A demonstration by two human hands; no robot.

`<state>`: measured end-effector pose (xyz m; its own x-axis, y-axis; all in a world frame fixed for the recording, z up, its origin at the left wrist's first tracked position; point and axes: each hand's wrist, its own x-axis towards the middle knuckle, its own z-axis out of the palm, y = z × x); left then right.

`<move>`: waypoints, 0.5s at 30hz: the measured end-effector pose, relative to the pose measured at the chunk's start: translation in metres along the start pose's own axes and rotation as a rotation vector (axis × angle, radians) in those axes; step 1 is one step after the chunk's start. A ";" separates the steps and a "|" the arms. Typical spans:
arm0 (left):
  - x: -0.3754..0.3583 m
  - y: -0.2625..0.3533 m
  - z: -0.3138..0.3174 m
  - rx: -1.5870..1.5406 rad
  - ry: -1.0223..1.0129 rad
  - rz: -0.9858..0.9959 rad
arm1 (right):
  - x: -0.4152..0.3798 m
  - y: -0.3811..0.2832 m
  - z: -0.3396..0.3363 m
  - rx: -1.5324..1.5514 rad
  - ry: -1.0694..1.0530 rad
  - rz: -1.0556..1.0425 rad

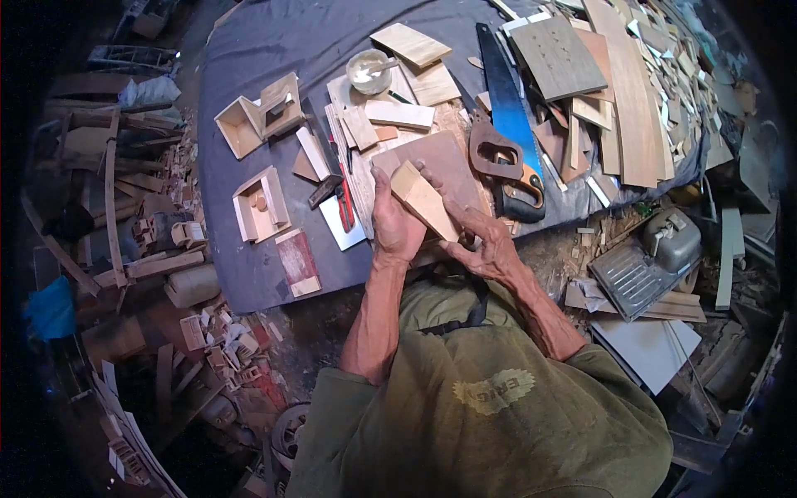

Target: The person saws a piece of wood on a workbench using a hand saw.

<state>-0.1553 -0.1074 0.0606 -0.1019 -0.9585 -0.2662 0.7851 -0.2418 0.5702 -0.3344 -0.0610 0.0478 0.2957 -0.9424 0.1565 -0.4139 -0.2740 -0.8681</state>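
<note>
A small, pale wooden piece (427, 202) with angled faces is held up in front of me, above the table's near edge. My left hand (398, 220) grips it from the left, thumb upright and fingertips showing behind its upper end. At its lower right end, my right hand (490, 245) has its bent fingers and thumb on the wood. Under the hands lies a flat brown board (440, 158). Left of my left hand are a red-handled tool (344, 203) and a hammer (325, 191). A sanding block with a reddish face (297, 261) lies farther left.
Small wooden boxes (261, 205) stand on the dark cloth (241, 83) at left. A white tub with a spatula (369, 73) sits farther back. Handsaws (506, 108) lie right of the board, beside piled wood offcuts (623, 91). A metal sink (635, 266) stands at lower right.
</note>
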 end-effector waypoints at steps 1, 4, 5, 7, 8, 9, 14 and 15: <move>-0.001 0.000 0.000 0.009 0.015 0.000 | -0.001 0.001 0.000 -0.007 -0.005 -0.002; -0.002 0.001 -0.005 -0.028 -0.032 0.007 | -0.002 0.002 0.001 -0.034 -0.004 -0.024; -0.003 0.001 -0.006 -0.051 -0.064 0.011 | -0.002 0.002 0.002 -0.049 0.006 -0.039; -0.006 -0.001 -0.006 -0.030 -0.138 0.043 | -0.003 0.000 0.001 -0.081 0.012 -0.055; -0.008 -0.001 -0.006 -0.019 -0.177 0.058 | -0.003 -0.003 -0.001 -0.098 0.008 -0.054; -0.011 0.000 -0.002 0.068 -0.175 0.076 | -0.003 -0.007 -0.002 -0.115 0.006 -0.052; -0.021 0.008 0.015 0.240 -0.191 0.112 | -0.007 -0.015 -0.003 -0.152 0.115 -0.128; -0.022 0.008 0.017 0.252 -0.200 0.118 | -0.008 -0.015 -0.003 -0.158 0.145 -0.151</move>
<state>-0.1571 -0.0910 0.0836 -0.1563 -0.9868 -0.0434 0.6258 -0.1329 0.7686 -0.3326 -0.0496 0.0611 0.2429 -0.9029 0.3546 -0.5069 -0.4298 -0.7472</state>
